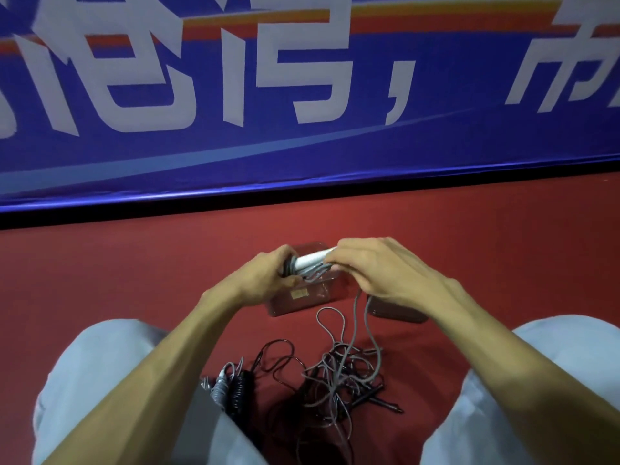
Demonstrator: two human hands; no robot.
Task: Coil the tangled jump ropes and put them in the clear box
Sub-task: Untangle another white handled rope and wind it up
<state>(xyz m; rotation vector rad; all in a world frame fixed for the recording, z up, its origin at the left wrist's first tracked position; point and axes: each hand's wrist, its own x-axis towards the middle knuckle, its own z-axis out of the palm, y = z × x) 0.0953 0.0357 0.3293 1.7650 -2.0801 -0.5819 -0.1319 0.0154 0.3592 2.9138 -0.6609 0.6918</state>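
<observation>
My left hand (268, 275) grips a bundle of coiled grey rope together with a white jump rope handle (310, 260). My right hand (375, 268) pinches the far end of that handle and the grey cord (357, 317), which trails down to the floor. Both hands hover just above the clear box (302, 298) on the red floor. A tangle of grey and black jump ropes (339, 374) lies between my knees. A black coiled rope with a grey handle (235, 389) rests by my left knee.
The clear box lid (399, 312) lies flat to the right of the box, partly under my right wrist. A blue banner wall (302, 129) stands just behind the box. My knees in light trousers (100, 380) flank the ropes.
</observation>
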